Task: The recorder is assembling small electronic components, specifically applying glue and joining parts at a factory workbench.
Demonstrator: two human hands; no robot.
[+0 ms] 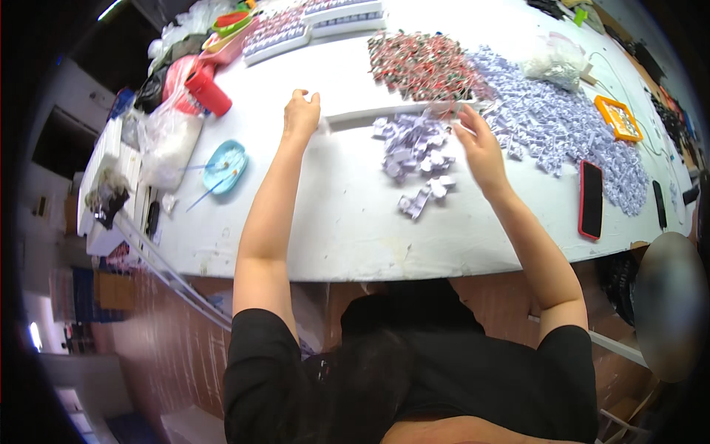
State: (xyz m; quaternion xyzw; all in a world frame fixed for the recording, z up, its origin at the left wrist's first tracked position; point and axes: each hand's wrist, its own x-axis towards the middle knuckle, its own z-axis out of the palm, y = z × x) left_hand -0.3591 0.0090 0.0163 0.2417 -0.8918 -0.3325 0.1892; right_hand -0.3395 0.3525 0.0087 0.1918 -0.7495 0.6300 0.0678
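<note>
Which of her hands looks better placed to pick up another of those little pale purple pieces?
Probably the right hand: its fingers are at the edge of the small pile of pale purple pieces. The left hand is off to the side on the bare white table, fingers curled.

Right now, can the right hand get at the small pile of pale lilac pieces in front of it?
Probably yes. The right hand hovers open just right of the pale lilac pile, with only bare white table between; nothing blocks it.
</note>
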